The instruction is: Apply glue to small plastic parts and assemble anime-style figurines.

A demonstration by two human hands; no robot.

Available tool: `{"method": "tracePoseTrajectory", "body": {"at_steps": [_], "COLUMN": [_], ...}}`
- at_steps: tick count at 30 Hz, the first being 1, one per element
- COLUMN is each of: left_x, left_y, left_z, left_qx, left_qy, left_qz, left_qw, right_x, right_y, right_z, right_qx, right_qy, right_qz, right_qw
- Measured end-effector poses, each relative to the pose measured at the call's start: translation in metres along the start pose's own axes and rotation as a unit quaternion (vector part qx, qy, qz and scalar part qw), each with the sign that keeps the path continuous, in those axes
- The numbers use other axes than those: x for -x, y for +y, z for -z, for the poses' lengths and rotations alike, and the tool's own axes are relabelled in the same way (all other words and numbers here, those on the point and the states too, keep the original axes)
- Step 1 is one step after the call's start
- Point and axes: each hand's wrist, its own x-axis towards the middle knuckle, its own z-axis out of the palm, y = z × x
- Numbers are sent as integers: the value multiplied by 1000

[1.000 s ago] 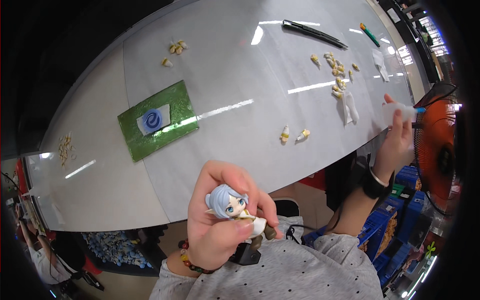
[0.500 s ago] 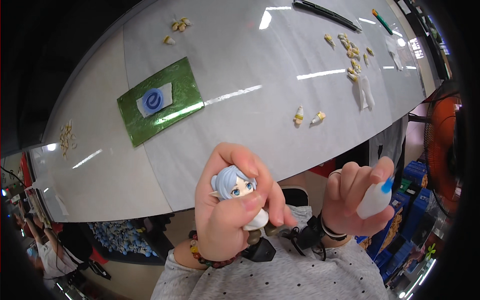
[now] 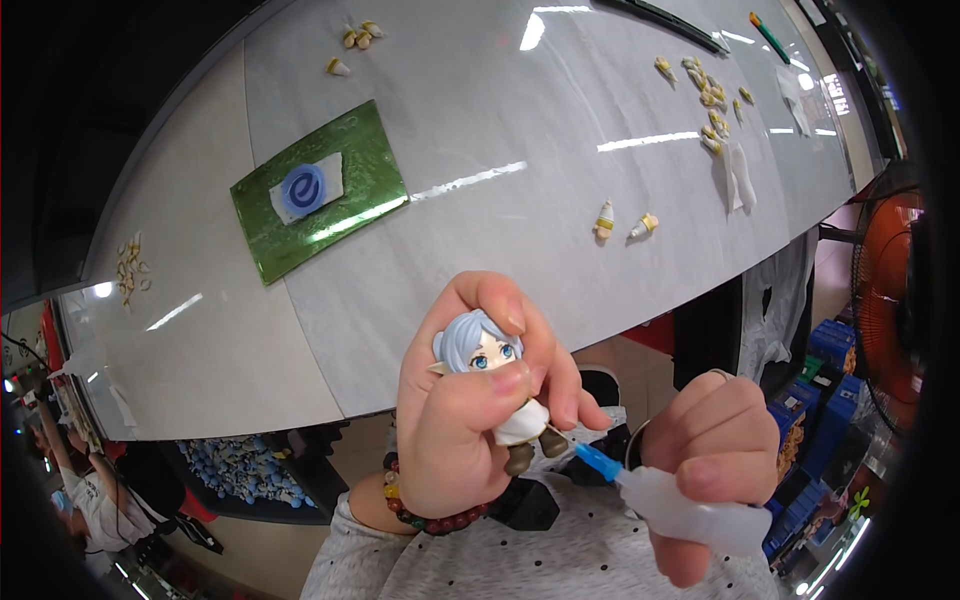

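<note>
My left hand (image 3: 470,410) grips a small figurine (image 3: 490,365) with pale blue hair, a white dress and brown boots, held upright close to my chest. My right hand (image 3: 715,450) is closed around a translucent squeeze bottle (image 3: 690,510) with a blue nozzle. The thin needle tip of the nozzle (image 3: 598,461) points left at the figurine's lower body, touching or nearly touching it. Both hands sit below the front edge of the white table (image 3: 480,130).
On the table lie a green mat (image 3: 320,190) with a blue-and-white patch, two small loose parts (image 3: 622,222), a scatter of yellow-white parts (image 3: 715,90) at the far right, more parts (image 3: 355,40) at the far left and a black strip (image 3: 660,15). An orange fan (image 3: 890,290) stands on the right.
My right hand came back from the far right of the table with the bottle and brought its nozzle to the figurine. My left hand kept holding the figurine, raised slightly.
</note>
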Motion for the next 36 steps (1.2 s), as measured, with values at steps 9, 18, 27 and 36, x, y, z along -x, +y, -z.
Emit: {"method": "tracePoseTrajectory", "body": {"at_steps": [9, 18, 27, 36], "left_x": [2, 3, 5, 8], "left_y": [-1, 0, 1, 6], "left_z": [-5, -6, -4, -7], "left_qx": [-38, -39, 44, 17], "left_qy": [15, 11, -23, 6], "left_qz": [-5, -1, 9, 55], "left_qw": [999, 999, 999, 998], "right_x": [-3, -11, 4, -17], "right_y": [-1, -7, 0, 57], "right_z": [8, 6, 9, 102], "right_qx": [81, 93, -43, 258], "right_qy": [-85, -97, 202, 357], "right_qz": [14, 4, 49, -160], "right_qw": [993, 991, 977, 883]}}
